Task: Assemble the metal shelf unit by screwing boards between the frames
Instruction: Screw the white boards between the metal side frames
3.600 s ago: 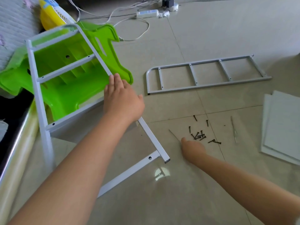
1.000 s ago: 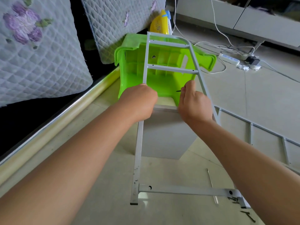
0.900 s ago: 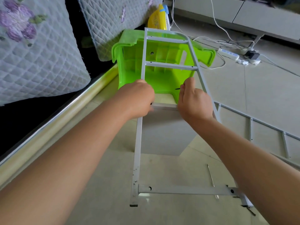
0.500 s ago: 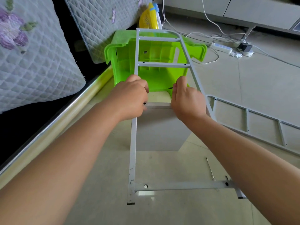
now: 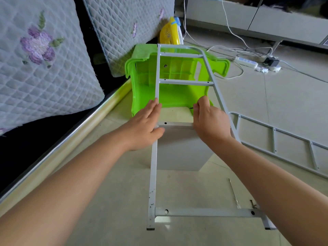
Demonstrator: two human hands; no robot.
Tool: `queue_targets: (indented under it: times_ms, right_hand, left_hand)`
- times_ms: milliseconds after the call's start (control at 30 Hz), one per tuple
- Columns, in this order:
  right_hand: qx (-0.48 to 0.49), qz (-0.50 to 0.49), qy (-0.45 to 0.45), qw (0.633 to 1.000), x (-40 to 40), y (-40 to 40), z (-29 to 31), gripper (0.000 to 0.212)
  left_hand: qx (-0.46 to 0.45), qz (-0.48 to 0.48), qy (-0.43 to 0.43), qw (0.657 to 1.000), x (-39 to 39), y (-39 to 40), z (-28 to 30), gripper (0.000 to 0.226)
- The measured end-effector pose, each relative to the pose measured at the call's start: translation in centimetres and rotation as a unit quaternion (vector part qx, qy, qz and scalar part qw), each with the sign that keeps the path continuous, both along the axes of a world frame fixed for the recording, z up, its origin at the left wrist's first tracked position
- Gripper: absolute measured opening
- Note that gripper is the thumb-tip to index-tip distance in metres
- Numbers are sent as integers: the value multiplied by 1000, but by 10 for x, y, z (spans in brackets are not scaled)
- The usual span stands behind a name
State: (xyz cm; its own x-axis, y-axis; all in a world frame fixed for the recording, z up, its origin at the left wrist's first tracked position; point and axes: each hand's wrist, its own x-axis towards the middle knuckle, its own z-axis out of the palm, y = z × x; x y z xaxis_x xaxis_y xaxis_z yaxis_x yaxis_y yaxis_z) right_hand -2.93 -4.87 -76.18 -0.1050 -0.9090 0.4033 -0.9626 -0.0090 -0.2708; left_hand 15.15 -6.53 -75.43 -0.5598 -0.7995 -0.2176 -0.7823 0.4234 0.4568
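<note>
A grey metal ladder frame (image 5: 153, 174) leans from the floor up against an overturned green plastic stool (image 5: 142, 82). A white board (image 5: 181, 150) stands on edge under the frame's third rung (image 5: 175, 123). My left hand (image 5: 143, 125) lies with straight fingers along the frame's left rail beside that rung. My right hand (image 5: 211, 121) sits at the rung's right end with its fingers curled, and a small dark screw (image 5: 191, 108) shows at the fingertips. A second frame (image 5: 276, 139) lies flat on the floor to the right.
A thin metal tool (image 5: 234, 194) and loose screws (image 5: 252, 204) lie on the tiles near the frame's foot. Quilted cushions (image 5: 44, 68) and a sofa edge run along the left. A power strip (image 5: 246, 61) with cables lies beyond the stool.
My left hand has gone from curled round the left rail to lying flat with straight fingers. The right hand has stayed at the rung's right end with the screw.
</note>
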Motion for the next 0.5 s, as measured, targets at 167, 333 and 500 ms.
queue_targets:
  times_ms: [167,333,500]
  right_hand:
    - [3,78,-69,995,-2,8,3,23]
    - [79,180,-121,973,3,11,26,17]
    - [92,205,-102,969,12,5,43,18]
  left_hand:
    - [25,-22,9,999,8,-8,-4,78]
    - [102,-21,88,991,14,-14,0,86]
    - [130,-43,69,988,20,-24,4,91]
